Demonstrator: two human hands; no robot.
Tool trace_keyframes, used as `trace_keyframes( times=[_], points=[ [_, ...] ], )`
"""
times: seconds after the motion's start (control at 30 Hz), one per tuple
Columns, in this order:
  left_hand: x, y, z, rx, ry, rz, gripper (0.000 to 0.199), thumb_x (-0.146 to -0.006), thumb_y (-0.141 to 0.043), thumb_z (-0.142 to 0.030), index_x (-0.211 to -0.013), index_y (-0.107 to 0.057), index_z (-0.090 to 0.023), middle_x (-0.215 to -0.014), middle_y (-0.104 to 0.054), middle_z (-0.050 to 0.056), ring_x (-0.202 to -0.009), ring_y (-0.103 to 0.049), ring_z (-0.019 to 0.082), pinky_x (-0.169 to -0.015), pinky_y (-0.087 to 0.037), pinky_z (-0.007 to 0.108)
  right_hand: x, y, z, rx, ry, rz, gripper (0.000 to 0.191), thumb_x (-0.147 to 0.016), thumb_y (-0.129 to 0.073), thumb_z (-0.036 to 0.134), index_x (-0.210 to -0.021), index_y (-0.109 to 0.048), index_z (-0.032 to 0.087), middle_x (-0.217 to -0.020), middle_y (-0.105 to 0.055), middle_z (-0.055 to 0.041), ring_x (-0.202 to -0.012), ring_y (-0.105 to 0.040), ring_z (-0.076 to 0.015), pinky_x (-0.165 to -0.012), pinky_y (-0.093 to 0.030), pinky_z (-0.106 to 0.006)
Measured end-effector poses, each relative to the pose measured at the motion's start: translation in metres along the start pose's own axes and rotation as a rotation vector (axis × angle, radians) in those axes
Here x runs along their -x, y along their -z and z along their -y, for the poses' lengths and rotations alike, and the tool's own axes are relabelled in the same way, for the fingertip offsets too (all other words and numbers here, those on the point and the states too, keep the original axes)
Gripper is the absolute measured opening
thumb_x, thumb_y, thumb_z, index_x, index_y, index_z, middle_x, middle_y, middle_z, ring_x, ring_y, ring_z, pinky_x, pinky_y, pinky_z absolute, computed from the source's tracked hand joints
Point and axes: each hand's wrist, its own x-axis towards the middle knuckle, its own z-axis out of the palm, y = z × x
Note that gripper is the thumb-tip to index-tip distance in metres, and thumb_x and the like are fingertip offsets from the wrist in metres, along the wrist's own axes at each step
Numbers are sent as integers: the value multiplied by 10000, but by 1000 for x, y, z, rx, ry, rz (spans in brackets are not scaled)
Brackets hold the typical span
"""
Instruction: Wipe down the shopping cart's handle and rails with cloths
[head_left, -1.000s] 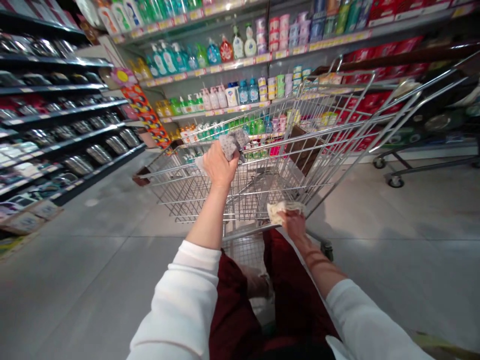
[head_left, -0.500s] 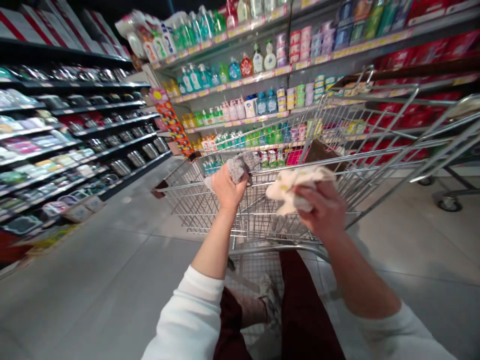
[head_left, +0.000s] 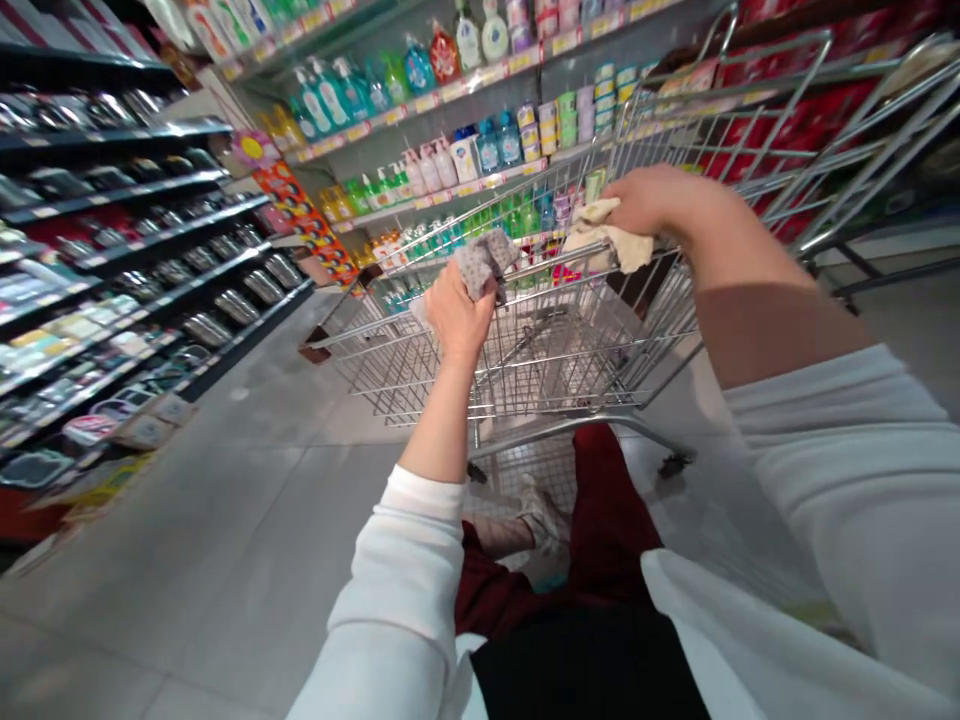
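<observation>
A metal shopping cart stands across the view just ahead of my legs. My left hand is closed around a grey cloth at the cart's near top rail, left of the middle. Farther right, my right hand reaches over the cart with a cream cloth in its grip. That cloth drapes over the rail, and some of the right fingers are hidden behind it. Through the wire sides, the cart's basket shows bare mesh.
Behind the cart, a shelf carries rows of bottles and tubs. Dark shelves with metal pots run along the left. More cart frames stand at the right. My shoe is beneath the cart.
My right hand has moved forward from in front of the cart and brought the cream cloth onto the rail. The left hand still holds the grey cloth. The view has tilted downward.
</observation>
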Motion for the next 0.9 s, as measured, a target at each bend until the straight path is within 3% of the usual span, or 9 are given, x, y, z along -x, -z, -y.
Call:
trace_keyframes(
  times=[0.2, 0.33, 0.43, 0.6, 0.7, 0.9],
  points=[
    [0, 10, -12, 155, 8, -21, 271, -884, -608, -347, -1135, -631, -247, -1192, -694, 79, -1207, -610, 283, -985, -489, 424, -2, 5, -6, 82, 24, 175, 377, -937, -602, 168, -1254, -681, -19, -1329, -671, -193, -1140, -646, -221, -880, -421, -301],
    [17, 11, -28, 164, -151, -32, 437, -894, -615, -253, -1328, -575, -285, -1419, -608, 78, -1307, -542, 275, -1115, -439, 464, -21, -2, -23, 74, 42, 308, 349, -902, -627, 161, -1182, -717, -26, -1177, -735, -151, -1037, -672, -200, -857, -441, -301],
    [43, -1, -32, 74, -238, 22, 506, -904, -616, -217, -1392, -563, -337, -1536, -521, 39, -1368, -479, 288, -1159, -403, 485, -30, -5, -35, 38, 33, 365, 365, -932, -576, 165, -1220, -706, -16, -1140, -743, -146, -956, -685, -173, -851, -462, -315],
    [114, -40, -3, -94, -240, 218, 303, -960, -574, -224, -1216, -697, -328, -1424, -598, 63, -1289, -515, 271, -1074, -468, 451, -28, -3, -38, 59, 92, 314, 329, -942, -579, 145, -1224, -705, 31, -1182, -742, -142, -948, -672, -167, -870, -486, -321],
    [157, -56, 20, -177, -206, 361, 359, -940, -577, -159, -1240, -703, -309, -1369, -623, 97, -1219, -556, 259, -997, -508, 402, -25, -2, -33, 122, 94, 277, 287, -965, -564, 172, -1170, -722, 48, -1184, -741, -147, -951, -666, -181, -851, -496, -314],
    [186, -57, 40, -188, -165, 486, 483, -915, -552, -118, -1351, -634, -308, -1471, -536, 108, -1272, -523, 280, -1077, -478, 435, -28, -4, -32, 76, 100, 266, 251, -948, -561, 163, -1116, -728, 80, -1150, -746, -133, -849, -638, -151, -790, -494, -290]
  ],
)
